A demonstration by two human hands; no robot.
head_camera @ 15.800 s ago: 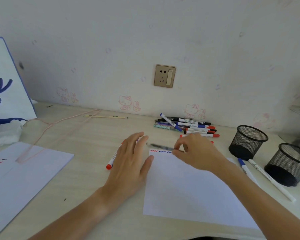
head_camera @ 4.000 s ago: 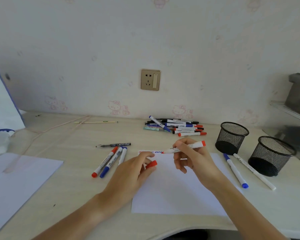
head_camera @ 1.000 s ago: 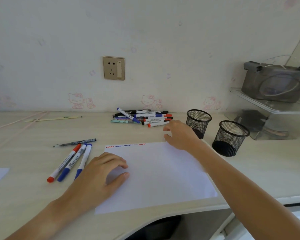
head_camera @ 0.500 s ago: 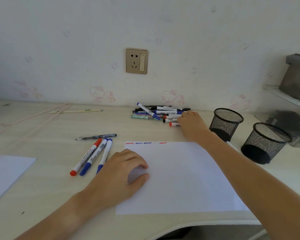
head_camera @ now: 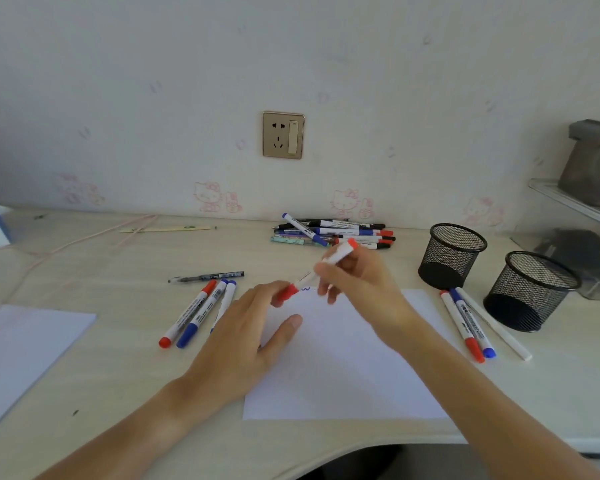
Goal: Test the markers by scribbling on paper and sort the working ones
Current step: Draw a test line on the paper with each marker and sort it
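My right hand (head_camera: 357,282) grips a red-capped white marker (head_camera: 336,257) slanted over the top edge of the white paper (head_camera: 347,368). My left hand (head_camera: 253,334) reaches to the marker's red cap (head_camera: 286,293), fingertips touching or pinching it; the hand's heel rests on the paper's left edge. A pile of untested markers (head_camera: 336,233) lies by the wall. Three markers (head_camera: 201,311) lie left of the paper, with a dark pen (head_camera: 207,277) above them. Three more markers (head_camera: 471,323) lie right of the paper.
Two black mesh pen cups (head_camera: 452,254) (head_camera: 530,289) stand at the right. Another white sheet (head_camera: 21,348) lies at the left. A pink cord (head_camera: 84,240) and a thin stick (head_camera: 167,229) lie near the wall. A clear shelf (head_camera: 575,202) is at far right.
My right hand left the pile by the wall and brought a red-capped marker back over the paper. My left hand lifted its fingers from the paper to the marker's cap.
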